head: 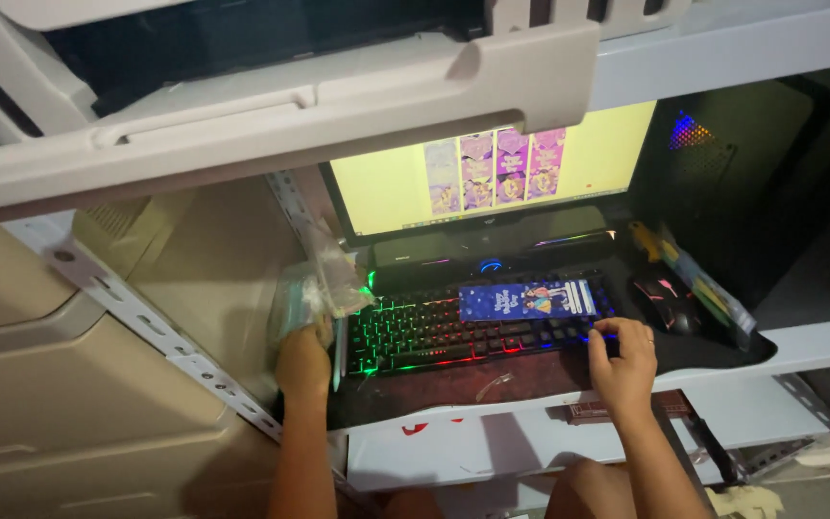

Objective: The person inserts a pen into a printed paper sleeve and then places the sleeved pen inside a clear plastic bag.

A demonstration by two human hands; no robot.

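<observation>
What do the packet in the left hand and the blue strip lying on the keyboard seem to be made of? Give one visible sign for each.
The packet in the left hand looks like thin clear plastic film: it crinkles, glints and shows through. The blue strip on the keyboard looks like printed card or paper, perhaps glossy: it lies flat and stiff across the keys.

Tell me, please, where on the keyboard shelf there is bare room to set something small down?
A bare strip of dark mat runs along the shelf's front edge, below the backlit keyboard, between the left hand and right hand. The right end is crowded: mouse and coloured packets. A blue card lies on the keys.
</observation>
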